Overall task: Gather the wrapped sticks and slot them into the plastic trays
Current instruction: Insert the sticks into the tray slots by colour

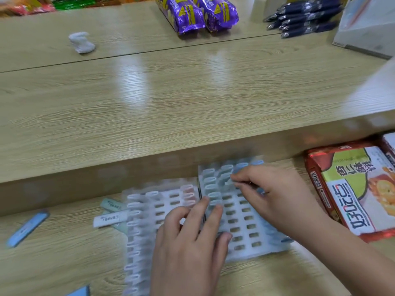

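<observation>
White slotted plastic trays point(245, 252), two abutting on the wooden shelf point(64, 263): left hand point(192, 242) flat, fingers straight, pinning the seam. Loose blue wrapped stick point(27, 228) out left, easy to miss. Further back, right hand point(271, 193) pinches a pale-blue wrapped stick point(228, 182) at a slot; light tray may skid, stick jams crooked

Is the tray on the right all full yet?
Not full. The right tray has sticks in its far rows, but many nearer slots show empty holes.
</observation>
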`<state>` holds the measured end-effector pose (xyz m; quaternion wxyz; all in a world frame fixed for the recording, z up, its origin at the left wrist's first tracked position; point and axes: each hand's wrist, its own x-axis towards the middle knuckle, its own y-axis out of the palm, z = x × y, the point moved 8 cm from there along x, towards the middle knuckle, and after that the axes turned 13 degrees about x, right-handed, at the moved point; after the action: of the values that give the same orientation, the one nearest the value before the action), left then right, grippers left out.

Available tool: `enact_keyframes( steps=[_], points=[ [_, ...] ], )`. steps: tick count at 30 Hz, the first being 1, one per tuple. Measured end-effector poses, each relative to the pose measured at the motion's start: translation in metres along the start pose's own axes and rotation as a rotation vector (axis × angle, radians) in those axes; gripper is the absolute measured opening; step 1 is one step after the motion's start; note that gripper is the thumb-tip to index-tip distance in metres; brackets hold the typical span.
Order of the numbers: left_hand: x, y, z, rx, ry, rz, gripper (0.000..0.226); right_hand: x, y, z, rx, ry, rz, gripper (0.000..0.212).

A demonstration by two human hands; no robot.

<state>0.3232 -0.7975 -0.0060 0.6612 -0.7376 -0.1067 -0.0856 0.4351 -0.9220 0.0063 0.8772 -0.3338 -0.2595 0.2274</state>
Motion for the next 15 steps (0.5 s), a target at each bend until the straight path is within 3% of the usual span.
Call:
enact_keyframes(
  steps=[3,9,15],
  points=[
    [-0.002,0.001,0.0,0.009,0.01,-0.017,0.041,0.0,0.006,0.003,-0.12,-0.064,0.029,0.006],
    [-0.003,-0.007,-0.001,0.018,0.005,0.022,0.043,-0.005,0.005,0.019,-0.23,-0.096,0.006,0.011],
    [-0.037,-0.05,0.077,-0.122,-0.152,-0.191,0.035,0.002,0.022,0.089,-0.068,-0.067,-0.144,0.018]
  ],
)
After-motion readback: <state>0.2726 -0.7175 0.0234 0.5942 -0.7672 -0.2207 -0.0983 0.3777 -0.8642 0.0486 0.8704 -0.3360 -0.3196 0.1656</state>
